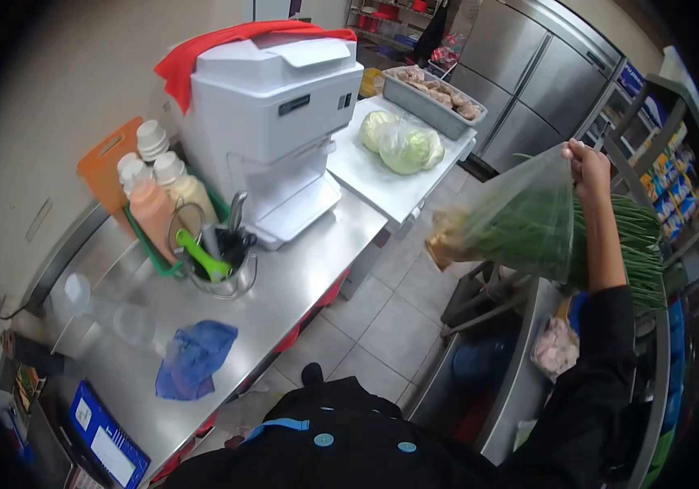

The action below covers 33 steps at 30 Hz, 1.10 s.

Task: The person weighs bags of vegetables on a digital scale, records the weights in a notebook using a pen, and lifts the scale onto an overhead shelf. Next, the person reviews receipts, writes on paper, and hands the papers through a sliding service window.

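My right hand (591, 169) is raised at the right, its fingers closed on the gathered edge of a clear plastic bag (541, 191). Inside the bag lies a thick bunch of long green stalks that look like spring onions (520, 236). Their pale brown ends point left over the floor, and the green tops stick out to the right, behind my forearm. My left hand is out of the picture.
On the steel counter (301, 273) at left stand a white machine (276, 122), sauce bottles (154, 204), a utensil holder (235, 281) and a blue cloth (196, 359). Beyond are cabbages (405, 147) and a meat tray (435, 102). A shelf rack (663, 98) stands close on the right.
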### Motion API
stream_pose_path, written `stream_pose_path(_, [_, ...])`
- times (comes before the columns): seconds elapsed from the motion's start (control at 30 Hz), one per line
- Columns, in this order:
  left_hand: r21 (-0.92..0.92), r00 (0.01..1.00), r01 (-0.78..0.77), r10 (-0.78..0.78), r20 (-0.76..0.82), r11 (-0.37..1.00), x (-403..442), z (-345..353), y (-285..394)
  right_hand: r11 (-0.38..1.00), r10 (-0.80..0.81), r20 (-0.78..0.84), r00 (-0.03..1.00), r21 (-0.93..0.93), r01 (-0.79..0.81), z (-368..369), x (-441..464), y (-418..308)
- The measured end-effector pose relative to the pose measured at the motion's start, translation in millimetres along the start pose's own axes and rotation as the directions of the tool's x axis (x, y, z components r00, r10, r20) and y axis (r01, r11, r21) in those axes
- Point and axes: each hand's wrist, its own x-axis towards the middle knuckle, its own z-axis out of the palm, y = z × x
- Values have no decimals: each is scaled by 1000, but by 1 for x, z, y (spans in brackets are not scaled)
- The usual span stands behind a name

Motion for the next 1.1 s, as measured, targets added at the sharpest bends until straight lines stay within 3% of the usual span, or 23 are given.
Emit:
stream_pose_path(0.03, [-5,1000,-10,10,1,1000,4,-2,18,1000,-2,4,1000,1,2,3,32,11])
stream_pose_path(0.1, [-18,1000,-21,21,0,1000,10,-9,52,963,71,-111,991,268,-39,14,95,27])
stream_pose_path(0.17, [-39,1000,-26,26,-6,999,16,-12,81,907,100,-211,972,421,-2,50,144,26])
stream_pose_path(0.33, [-128,999,15,-20,-37,992,17,-6,163,846,39,-187,982,528,67,146,257,20])
stream_pose_path(0.4, [-169,996,55,-66,-56,984,13,-2,194,686,83,-263,961,714,136,179,317,36])
stream_pose_path(0.47, [-218,988,110,-130,-79,970,8,0,228,625,22,-202,979,767,144,195,369,61])
stream_pose_path(0.53, [-262,976,166,-195,-92,951,-1,3,258,754,64,-246,967,647,115,203,405,93])
stream_pose_path(0.6, [-303,962,217,-256,-96,928,-11,3,280,792,-17,-70,997,608,57,204,450,150])
stream_pose_path(0.73, [-357,934,285,-342,-106,889,-27,0,314,975,23,15,1000,219,-25,206,469,260])
stream_pose_path(0.87, [-401,918,300,-376,-123,865,-35,-6,342,951,291,-135,947,147,-272,192,505,416])
stream_pose_path(1.0, [-443,922,272,-363,-134,854,-36,-4,362,947,316,-76,946,86,-309,143,475,420])
stream_pose_path(1.1, [-460,925,251,-351,-143,851,-38,0,367,969,245,2,970,-44,-244,121,479,419])
